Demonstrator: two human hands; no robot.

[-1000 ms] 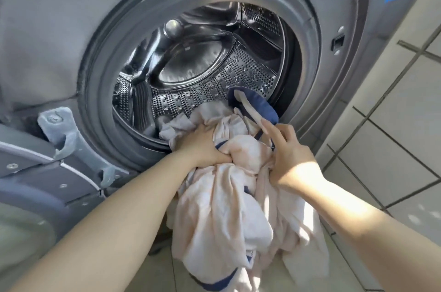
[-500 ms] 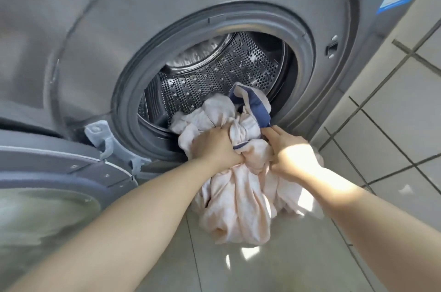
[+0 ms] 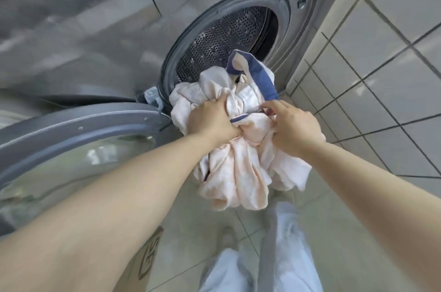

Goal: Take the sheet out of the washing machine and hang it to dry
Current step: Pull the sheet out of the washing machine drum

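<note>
A bunched pale pink sheet (image 3: 241, 172) with a blue border strip (image 3: 259, 74) hangs in the air in front of the grey washing machine (image 3: 119, 36). Its upper folds still overlap the round drum opening (image 3: 226, 38). My left hand (image 3: 212, 118) grips the bundle from the left with curled fingers. My right hand (image 3: 292, 125) holds the bundle from the right, just below the blue strip. The lower part of the sheet dangles above the floor.
The machine's round door (image 3: 78, 148) stands swung open to the left, at arm level. A tiled wall (image 3: 381, 57) rises close on the right. My legs in light trousers (image 3: 284, 244) stand on the tiled floor below, and a cardboard box (image 3: 145, 265) sits at the lower left.
Both hands have pulled the sheet up and out of the drum, so the bundle now hangs mostly outside the opening. The view has risen and drawn back from the machine.
</note>
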